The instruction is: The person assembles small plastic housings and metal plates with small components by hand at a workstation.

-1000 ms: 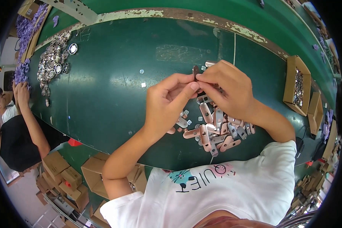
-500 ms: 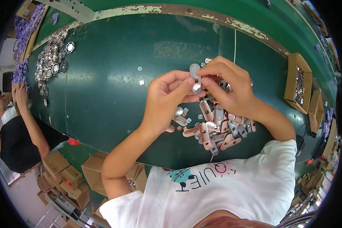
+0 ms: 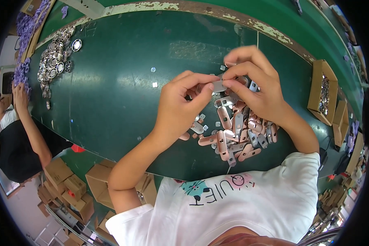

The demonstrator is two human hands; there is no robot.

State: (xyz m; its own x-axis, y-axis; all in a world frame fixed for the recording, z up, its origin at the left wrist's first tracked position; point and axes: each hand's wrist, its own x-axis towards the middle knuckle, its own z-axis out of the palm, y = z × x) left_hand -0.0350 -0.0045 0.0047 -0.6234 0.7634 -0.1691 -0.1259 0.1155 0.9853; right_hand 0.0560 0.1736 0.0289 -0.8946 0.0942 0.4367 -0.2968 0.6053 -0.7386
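Observation:
A silver oblong metal plate (image 3: 219,86) is held level between my two hands above the table. My left hand (image 3: 179,100) is closed in a pinch on its left end, with the thumb in front. At the other end, the thumb and index finger of my right hand (image 3: 258,84) pinch together on the plate, its outer fingers raised and blurred. Under and beside my right hand lies a pile of copper and silver oblong plates (image 3: 222,143) with square holes. Small clear square pieces (image 3: 206,128) and copper-coloured bits lie by my left wrist.
A clear square (image 3: 155,85) and a clear disc (image 3: 153,69) lie alone on the green table (image 3: 110,98). Round metal parts (image 3: 53,61) are heaped at the far left, near a co-worker's hands (image 3: 20,96). An open cardboard box (image 3: 314,96) of small parts stands at right.
The oblong plate has turned from upright to sideways between my hands. My right hand has shifted a little right, and its outer fingers have lifted.

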